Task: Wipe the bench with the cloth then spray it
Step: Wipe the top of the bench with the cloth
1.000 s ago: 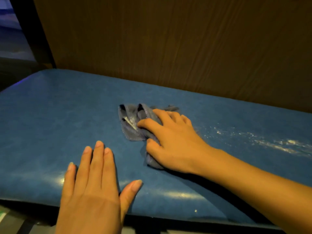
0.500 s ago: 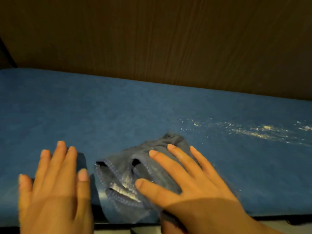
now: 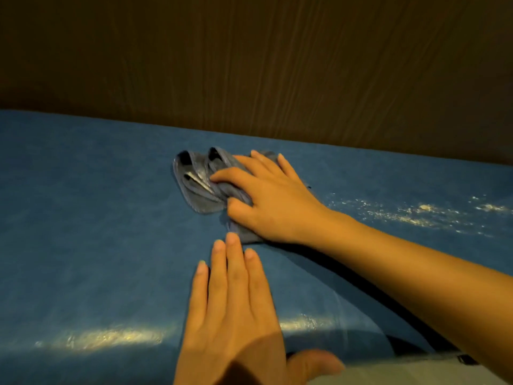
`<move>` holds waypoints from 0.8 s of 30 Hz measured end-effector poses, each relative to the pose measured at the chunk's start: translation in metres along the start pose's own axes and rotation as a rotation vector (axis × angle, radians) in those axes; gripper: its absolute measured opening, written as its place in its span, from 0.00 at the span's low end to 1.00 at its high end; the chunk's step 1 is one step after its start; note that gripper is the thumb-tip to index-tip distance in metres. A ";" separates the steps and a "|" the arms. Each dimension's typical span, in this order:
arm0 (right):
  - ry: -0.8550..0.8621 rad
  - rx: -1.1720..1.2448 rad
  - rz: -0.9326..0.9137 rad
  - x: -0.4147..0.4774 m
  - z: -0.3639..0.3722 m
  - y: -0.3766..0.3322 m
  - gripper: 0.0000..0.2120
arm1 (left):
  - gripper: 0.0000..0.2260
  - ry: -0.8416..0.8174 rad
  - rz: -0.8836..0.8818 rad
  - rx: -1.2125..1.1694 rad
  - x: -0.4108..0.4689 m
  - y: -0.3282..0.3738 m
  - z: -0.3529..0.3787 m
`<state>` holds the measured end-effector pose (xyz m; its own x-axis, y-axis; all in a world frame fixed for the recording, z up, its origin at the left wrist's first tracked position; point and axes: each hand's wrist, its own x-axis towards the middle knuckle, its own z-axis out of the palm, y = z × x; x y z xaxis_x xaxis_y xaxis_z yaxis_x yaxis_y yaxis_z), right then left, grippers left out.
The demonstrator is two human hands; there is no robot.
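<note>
A crumpled grey-blue cloth [image 3: 197, 182] lies on the blue padded bench [image 3: 83, 218], toward its back edge. My right hand [image 3: 272, 201] presses down on the cloth's right part, fingers spread over it and thumb tucked into its folds. My left hand [image 3: 233, 307] rests flat on the bench nearer the front edge, fingers together and pointing at the cloth, holding nothing. No spray bottle is in view.
A trail of white crumbs or powder [image 3: 416, 212] streaks the bench to the right of my right wrist. A brown wood-grain wall [image 3: 277, 65] rises directly behind the bench. The bench's front edge [image 3: 111, 357] runs along the bottom.
My right hand has pushed the cloth away from the front edge toward the back wall. My left hand has shifted right and now sits just in front of the cloth.
</note>
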<state>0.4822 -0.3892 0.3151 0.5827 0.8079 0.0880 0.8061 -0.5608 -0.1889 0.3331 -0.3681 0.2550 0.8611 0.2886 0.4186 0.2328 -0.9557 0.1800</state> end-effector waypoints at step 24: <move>0.078 -0.025 0.325 0.020 -0.018 0.079 0.19 | 0.48 -0.137 0.089 -0.101 -0.003 -0.004 -0.001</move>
<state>0.5590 -0.4204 0.3196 0.8148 0.5706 0.1021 0.5789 -0.7917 -0.1951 0.3293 -0.3646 0.2543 0.9312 0.1862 0.3133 0.1124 -0.9644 0.2392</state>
